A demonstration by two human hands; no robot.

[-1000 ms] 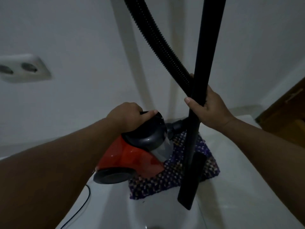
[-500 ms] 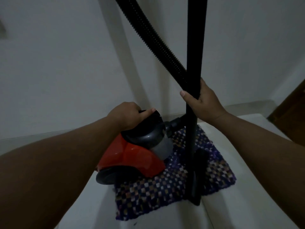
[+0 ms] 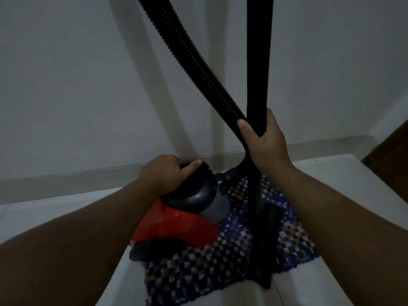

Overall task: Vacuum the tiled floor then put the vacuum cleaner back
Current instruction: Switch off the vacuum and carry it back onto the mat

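A red and dark grey canister vacuum cleaner (image 3: 176, 226) sits partly on a checkered mat, close to the wall. My left hand (image 3: 163, 173) grips the black handle on top of its body. My right hand (image 3: 265, 142) is wrapped around the upright black wand (image 3: 258, 62), whose lower end (image 3: 263, 250) rests on the mat. A ribbed black hose (image 3: 194, 54) runs from the top of the view down behind the wand to the canister's front.
The multicoloured checkered mat (image 3: 198, 268) lies on the pale tiled floor (image 3: 331, 186). A white wall (image 3: 77, 85) with a baseboard (image 3: 66, 182) stands just behind. Dark wooden furniture or a door (image 3: 390, 146) shows at the right edge.
The view has shifted: the wall socket at the left has left the frame and more of the mat shows. The wand now stands more upright. Both hands keep their grips.
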